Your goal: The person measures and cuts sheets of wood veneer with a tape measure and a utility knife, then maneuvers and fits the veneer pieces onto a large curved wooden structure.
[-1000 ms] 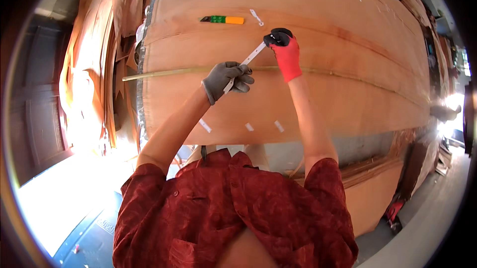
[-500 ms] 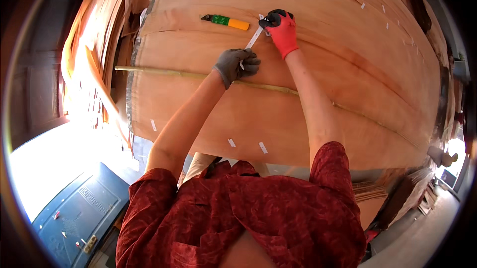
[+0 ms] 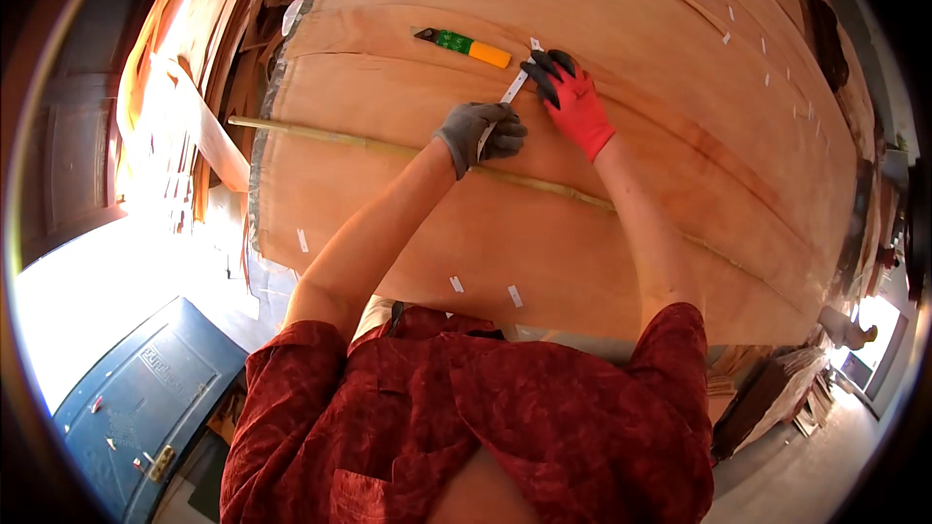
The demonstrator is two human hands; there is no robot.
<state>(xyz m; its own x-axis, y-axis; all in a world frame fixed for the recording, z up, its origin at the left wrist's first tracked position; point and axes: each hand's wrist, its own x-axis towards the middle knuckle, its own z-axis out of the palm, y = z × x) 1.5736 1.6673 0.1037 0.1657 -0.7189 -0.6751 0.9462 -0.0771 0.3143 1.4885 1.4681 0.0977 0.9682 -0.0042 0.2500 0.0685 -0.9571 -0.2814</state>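
Note:
A broad sheet of thin reddish-tan wood veneer (image 3: 388,223) spreads out before me. My left hand (image 3: 482,133), in a grey glove, is closed on a white tape strip (image 3: 515,87) dotted with small marks. The strip slants up from my fingers to the black fingertips of my red-gloved right hand (image 3: 570,92). That hand rests on the veneer with fingers apart, touching down by the strip's far end. A small white tape piece (image 3: 535,44) lies just beyond it. Left of my right hand lies a utility knife (image 3: 471,47) with a green and yellow handle.
A thin bamboo stick (image 3: 340,137) lies across the veneer, passing under my forearms. Short white tape pieces (image 3: 515,296) dot the sheet. Veneer sheets (image 3: 199,29) hang at the left, near a blue lidded box (image 3: 155,398). Stacked sheets (image 3: 777,398) stand at the lower right.
My right hand has loosened from its pinch, its fingers now spread on the veneer. The view has shifted slightly; my left hand keeps hold of the tape strip.

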